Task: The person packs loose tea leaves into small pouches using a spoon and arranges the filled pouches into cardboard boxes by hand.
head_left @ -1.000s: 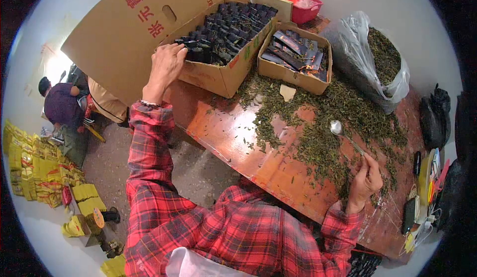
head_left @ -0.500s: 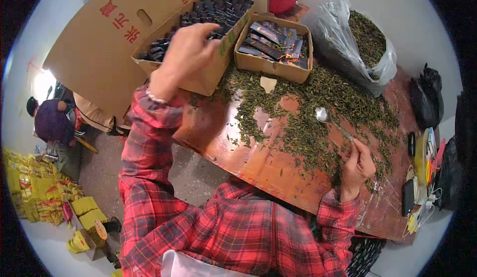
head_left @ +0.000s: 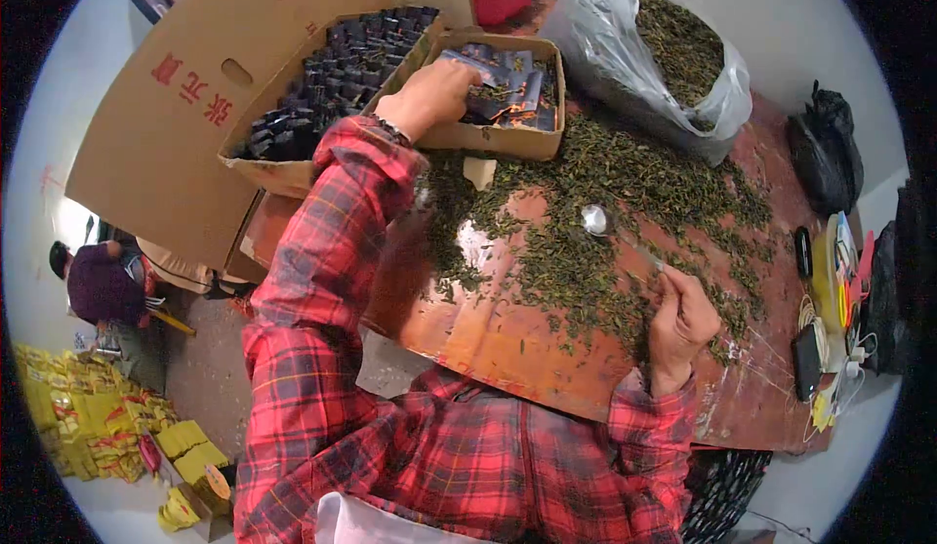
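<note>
The right hand (head_left: 686, 324) pinches the thin handle of a silver metal spoon (head_left: 593, 219), in front and to the right of the small open brown cardboard box (head_left: 508, 142). Hold the spoon level and steady, so that it does not scatter the loose dark-green dried leaves (head_left: 586, 281) spread in front of the small box.

The left hand (head_left: 436, 102) reaches over the left part of the small box, fingers bent down to the flat, dark, printed packets (head_left: 530, 87) inside. Its fingertips are hidden; whether they pinch a packet cannot be told. For a clean grip, close thumb and forefinger on the edge of one packet only, and lift without dragging its neighbours.

The surface (head_left: 488, 339) is glossy reddish-brown, with pale scuffs toward its right edge. Left of the small box stands a large open brown cardboard box (head_left: 278, 175) holding rows of upright black packets (head_left: 356, 56). To its right stands a clear plastic bag (head_left: 727, 115) of dried leaves; behind it, a pink-red plastic basket (head_left: 506, 2).

Well apart to its left, beyond the surface, are stacked yellow packages (head_left: 88, 402) and, farther off, a person in a dark purple top (head_left: 102, 285).
</note>
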The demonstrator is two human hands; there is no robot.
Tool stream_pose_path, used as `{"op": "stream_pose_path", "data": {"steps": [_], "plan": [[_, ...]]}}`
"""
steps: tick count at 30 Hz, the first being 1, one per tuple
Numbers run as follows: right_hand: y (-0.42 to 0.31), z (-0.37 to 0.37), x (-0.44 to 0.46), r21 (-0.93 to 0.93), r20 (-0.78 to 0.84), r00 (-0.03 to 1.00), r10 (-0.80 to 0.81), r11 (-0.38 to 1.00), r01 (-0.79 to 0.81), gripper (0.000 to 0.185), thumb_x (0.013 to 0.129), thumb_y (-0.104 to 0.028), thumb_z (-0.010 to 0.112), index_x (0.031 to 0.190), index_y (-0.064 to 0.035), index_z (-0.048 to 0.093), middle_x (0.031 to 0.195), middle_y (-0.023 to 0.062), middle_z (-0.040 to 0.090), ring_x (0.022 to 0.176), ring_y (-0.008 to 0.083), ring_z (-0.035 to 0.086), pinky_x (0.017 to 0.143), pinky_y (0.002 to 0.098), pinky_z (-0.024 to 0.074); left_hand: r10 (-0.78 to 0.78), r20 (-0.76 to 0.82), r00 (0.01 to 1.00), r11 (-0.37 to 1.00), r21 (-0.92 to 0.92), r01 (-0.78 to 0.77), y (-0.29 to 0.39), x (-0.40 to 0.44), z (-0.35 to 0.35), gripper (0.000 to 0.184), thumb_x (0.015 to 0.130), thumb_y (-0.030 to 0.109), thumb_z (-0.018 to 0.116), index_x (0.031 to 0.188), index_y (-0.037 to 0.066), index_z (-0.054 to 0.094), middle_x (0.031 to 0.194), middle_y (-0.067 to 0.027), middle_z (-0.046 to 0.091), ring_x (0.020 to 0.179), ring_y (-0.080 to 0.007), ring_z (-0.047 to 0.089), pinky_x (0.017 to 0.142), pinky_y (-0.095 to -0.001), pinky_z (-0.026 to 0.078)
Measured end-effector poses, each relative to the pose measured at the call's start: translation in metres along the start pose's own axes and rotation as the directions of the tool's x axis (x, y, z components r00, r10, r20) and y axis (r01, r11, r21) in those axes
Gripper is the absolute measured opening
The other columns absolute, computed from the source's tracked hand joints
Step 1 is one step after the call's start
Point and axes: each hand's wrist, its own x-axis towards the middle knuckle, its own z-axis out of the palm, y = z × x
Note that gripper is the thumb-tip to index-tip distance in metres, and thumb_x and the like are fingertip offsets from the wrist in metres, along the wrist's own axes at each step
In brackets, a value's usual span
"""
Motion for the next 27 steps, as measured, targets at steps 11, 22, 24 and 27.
{"op": "stream_pose_path", "data": {"steps": [11, 22, 24, 27], "plan": [[-0.006, -0.002, 0.006, 0.036, 0.0, 1.0, 0.009, 0.999, -0.009, 0.017, 0.087, 0.01, 0.074, 0.101, 0.0004, 0.075, 0.079, 0.0135, 0.072, 0.066, 0.0236, 0.069, 0.06, 0.033, 0.0526, -0.039, 0.288, 0.957, 0.995, -0.075, 0.063, -0.013, 0.011, 0.002, 0.055, 0.079, -0.001, 0.063, 0.133, 0.01, 0.067, 0.119, -0.0268, 0.072, 0.114, -0.0464, 0.067, 0.099, -0.0523, 0.054], [-0.005, -0.001, 0.007, 0.013, -0.003, 1.0, -0.028, 1.0, 0.028, 0.016, 0.087, 0.01, 0.074, 0.1, -0.0001, 0.075, 0.079, 0.0134, 0.072, 0.066, 0.0249, 0.069, 0.06, 0.034, 0.0522, -0.07, 0.109, 0.992, 0.991, -0.107, 0.082, 0.001, -0.002, -0.03, 0.053, 0.079, 0.013, 0.074, 0.131, 0.007, 0.064, 0.122, -0.0256, 0.069, 0.121, -0.0433, 0.063, 0.105, -0.0479, 0.05], [-0.006, -0.001, 0.006, 0.023, 0.004, 1.0, -0.014, 1.0, 0.014, 0.016, 0.087, 0.01, 0.074, 0.1, -0.0002, 0.074, 0.079, 0.0133, 0.071, 0.066, 0.0251, 0.069, 0.06, 0.0344, 0.0522, -0.045, 0.047, 0.998, 0.992, -0.115, 0.05, 0.005, -0.008, -0.036, 0.054, 0.08, 0.019, 0.08, 0.131, 0.007, 0.064, 0.121, -0.024, 0.068, 0.121, -0.0421, 0.062, 0.106, -0.0475, 0.05], [-0.005, -0.001, 0.007, 0.003, 0.001, 0.999, -0.046, 0.999, 0.046, 0.017, 0.087, 0.01, 0.074, 0.1, -0.0004, 0.074, 0.078, 0.0131, 0.071, 0.065, 0.0248, 0.069, 0.059, 0.0344, 0.052, -0.002, 0.036, 0.999, 0.992, -0.127, 0.007, 0.006, -0.011, -0.045, 0.059, 0.081, 0.027, 0.083, 0.132, 0.006, 0.061, 0.119, -0.0217, 0.067, 0.118, -0.0428, 0.063, 0.103, -0.0468, 0.051]]}}
